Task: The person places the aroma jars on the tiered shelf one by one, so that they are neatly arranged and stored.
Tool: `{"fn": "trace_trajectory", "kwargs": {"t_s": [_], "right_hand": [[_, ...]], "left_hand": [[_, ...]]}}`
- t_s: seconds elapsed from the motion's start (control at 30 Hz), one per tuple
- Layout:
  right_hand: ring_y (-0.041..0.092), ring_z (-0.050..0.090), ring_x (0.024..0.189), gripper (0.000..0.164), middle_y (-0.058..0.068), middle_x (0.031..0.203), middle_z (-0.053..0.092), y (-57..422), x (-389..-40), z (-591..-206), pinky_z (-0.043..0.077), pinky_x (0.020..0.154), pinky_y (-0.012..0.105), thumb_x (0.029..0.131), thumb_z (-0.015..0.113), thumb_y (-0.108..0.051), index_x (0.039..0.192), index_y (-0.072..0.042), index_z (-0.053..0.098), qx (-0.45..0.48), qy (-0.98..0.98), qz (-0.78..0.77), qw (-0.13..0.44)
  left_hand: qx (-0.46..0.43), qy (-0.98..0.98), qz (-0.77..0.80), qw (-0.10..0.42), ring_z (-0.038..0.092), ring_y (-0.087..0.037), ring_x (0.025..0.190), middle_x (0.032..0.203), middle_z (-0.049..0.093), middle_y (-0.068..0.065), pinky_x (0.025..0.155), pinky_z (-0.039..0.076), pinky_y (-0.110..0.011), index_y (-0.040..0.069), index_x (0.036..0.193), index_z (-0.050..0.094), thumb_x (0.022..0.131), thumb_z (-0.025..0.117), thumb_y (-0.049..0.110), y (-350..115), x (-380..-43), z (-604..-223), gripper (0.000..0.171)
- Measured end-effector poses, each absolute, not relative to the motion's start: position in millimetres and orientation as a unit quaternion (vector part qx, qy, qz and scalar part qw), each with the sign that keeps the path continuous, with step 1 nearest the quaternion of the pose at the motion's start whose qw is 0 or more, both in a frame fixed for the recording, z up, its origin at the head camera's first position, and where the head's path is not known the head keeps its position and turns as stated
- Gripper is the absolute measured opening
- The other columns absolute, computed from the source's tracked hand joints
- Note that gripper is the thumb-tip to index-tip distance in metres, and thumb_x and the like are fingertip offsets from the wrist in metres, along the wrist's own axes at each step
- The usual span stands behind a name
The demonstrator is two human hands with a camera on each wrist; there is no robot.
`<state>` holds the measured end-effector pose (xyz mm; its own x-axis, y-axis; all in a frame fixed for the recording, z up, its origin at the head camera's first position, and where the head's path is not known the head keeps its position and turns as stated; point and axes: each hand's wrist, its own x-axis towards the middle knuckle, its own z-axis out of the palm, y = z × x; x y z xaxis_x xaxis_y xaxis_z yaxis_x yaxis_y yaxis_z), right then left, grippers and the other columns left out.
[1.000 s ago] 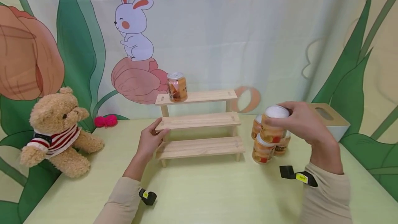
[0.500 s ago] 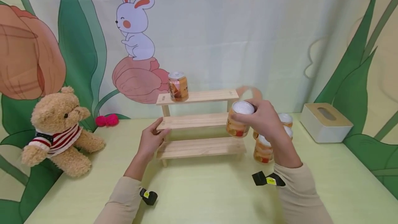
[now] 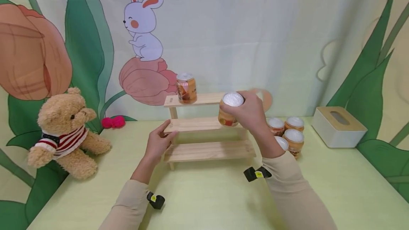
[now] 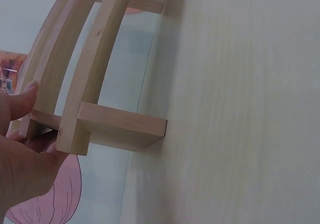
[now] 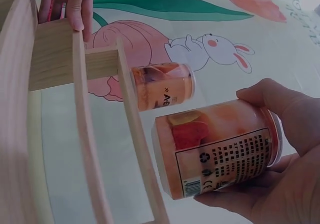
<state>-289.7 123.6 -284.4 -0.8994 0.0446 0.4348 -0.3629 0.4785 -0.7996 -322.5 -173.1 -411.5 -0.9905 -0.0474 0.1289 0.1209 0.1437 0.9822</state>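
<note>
My right hand [image 3: 250, 111] grips an orange can [image 3: 228, 113] with a silver lid near its top. In the head view the can overlaps the right part of the middle and top steps; the right wrist view shows the held can [image 5: 215, 151] close beside the top step's edge. My left hand [image 3: 156, 143] holds the left end of the middle step of a three-step wooden stand [image 3: 204, 151], thumb and fingers about the board [image 4: 45, 98]. Another can [image 3: 186, 89] stands upright on the left part of the top step.
Several more cans [image 3: 294, 141] stand grouped on the table right of the stand. Behind them, at right, is a white tissue box [image 3: 340, 132] with a wooden lid. A teddy bear [image 3: 65, 134] sits at left near a pink bow [image 3: 113, 122]. A printed curtain [image 3: 223, 38] hangs behind.
My right hand has lifted the can off the group at right and carried it left, over to the stand. The left hand has stayed on the middle step.
</note>
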Motion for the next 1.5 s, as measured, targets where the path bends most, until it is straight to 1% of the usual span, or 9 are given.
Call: {"fn": "trace_trajectory", "kwargs": {"t_s": [0.3,0.53,0.67,0.9,1.0,1.17,1.27,1.37,1.5], "right_hand": [[0.031,0.062,0.094,0.055,0.015,0.110,0.066,111.2,-317.2,-255.5,0.054,0.075,0.045,0.080,0.078,-0.037,0.118,0.001,0.065,0.075,-0.857,0.471,0.196],[0.029,0.062,0.093,0.055,0.015,0.107,0.067,108.0,-337.1,-241.9,0.054,0.075,0.043,0.080,0.077,-0.038,0.115,0.002,0.066,0.048,-0.862,0.463,0.200],[0.030,0.062,0.094,0.056,0.015,0.109,0.066,106.1,-347.1,-239.6,0.054,0.076,0.043,0.080,0.077,-0.037,0.117,0.002,0.064,0.040,-0.866,0.461,0.193],[0.032,0.060,0.101,0.061,0.017,0.117,0.063,100.8,-368.1,-253.7,0.054,0.081,0.044,0.081,0.075,-0.038,0.124,0.002,0.059,0.042,-0.868,0.467,0.167],[0.031,0.060,0.104,0.066,0.017,0.121,0.061,98.4,-377.7,-259.9,0.053,0.084,0.044,0.082,0.076,-0.038,0.130,0.001,0.055,0.049,-0.856,0.486,0.170],[0.030,0.058,0.108,0.071,0.017,0.124,0.058,99.2,-391.9,-267.4,0.052,0.089,0.044,0.083,0.076,-0.041,0.133,0.001,0.050,0.053,-0.841,0.508,0.176],[0.030,0.058,0.109,0.069,0.017,0.124,0.058,98.7,-398.8,-269.1,0.052,0.090,0.043,0.084,0.076,-0.042,0.132,0.001,0.049,0.057,-0.841,0.508,0.177],[0.029,0.058,0.108,0.067,0.016,0.123,0.058,97.4,-403.5,-270.2,0.051,0.089,0.042,0.085,0.076,-0.041,0.131,0.000,0.049,0.058,-0.841,0.509,0.175],[0.029,0.058,0.109,0.067,0.016,0.124,0.057,94.9,-406.3,-270.4,0.052,0.089,0.042,0.086,0.075,-0.040,0.132,0.000,0.047,0.059,-0.838,0.514,0.170]], "left_hand": [[-0.019,-0.756,-0.651,0.063,0.058,-0.015,0.103,0.145,0.052,-0.014,0.072,0.048,-0.019,0.016,0.155,0.040,0.097,0.069,0.017,-173.0,-320.9,-408.5,0.065],[-0.028,-0.747,-0.661,0.065,0.057,-0.009,0.087,0.138,0.057,-0.015,0.055,0.038,-0.019,0.016,0.154,0.042,0.096,0.071,0.016,-172.1,-322.8,-410.3,0.065],[-0.034,-0.745,-0.662,0.069,0.057,-0.007,0.084,0.135,0.059,-0.016,0.055,0.038,-0.019,0.015,0.154,0.042,0.095,0.071,0.016,-171.8,-325.4,-411.2,0.065],[-0.019,-0.749,-0.659,0.073,0.056,-0.010,0.082,0.127,0.063,-0.017,0.055,0.037,-0.019,0.016,0.153,0.044,0.095,0.071,0.016,-172.3,-324.3,-411.5,0.063],[-0.016,-0.752,-0.656,0.071,0.057,-0.010,0.085,0.128,0.062,-0.017,0.058,0.040,-0.020,0.017,0.153,0.044,0.095,0.071,0.017,-173.6,-324.8,-411.3,0.064],[-0.017,-0.754,-0.652,0.072,0.061,-0.015,0.100,0.133,0.060,-0.018,0.072,0.049,-0.022,0.016,0.153,0.043,0.096,0.071,0.018,-172.8,-324.4,-411.9,0.064],[-0.016,-0.757,-0.649,0.070,0.060,-0.018,0.106,0.138,0.057,-0.015,0.079,0.050,-0.025,0.017,0.154,0.042,0.096,0.071,0.018,-173.0,-324.5,-411.4,0.065],[-0.010,-0.760,-0.647,0.067,0.059,-0.018,0.106,0.141,0.055,-0.013,0.079,0.050,-0.026,0.018,0.154,0.043,0.095,0.071,0.019,-173.1,-324.2,-411.3,0.065],[-0.011,-0.760,-0.646,0.069,0.059,-0.015,0.102,0.140,0.056,-0.013,0.074,0.049,-0.022,0.018,0.154,0.043,0.096,0.071,0.018,-173.0,-323.3,-410.8,0.064]]}}
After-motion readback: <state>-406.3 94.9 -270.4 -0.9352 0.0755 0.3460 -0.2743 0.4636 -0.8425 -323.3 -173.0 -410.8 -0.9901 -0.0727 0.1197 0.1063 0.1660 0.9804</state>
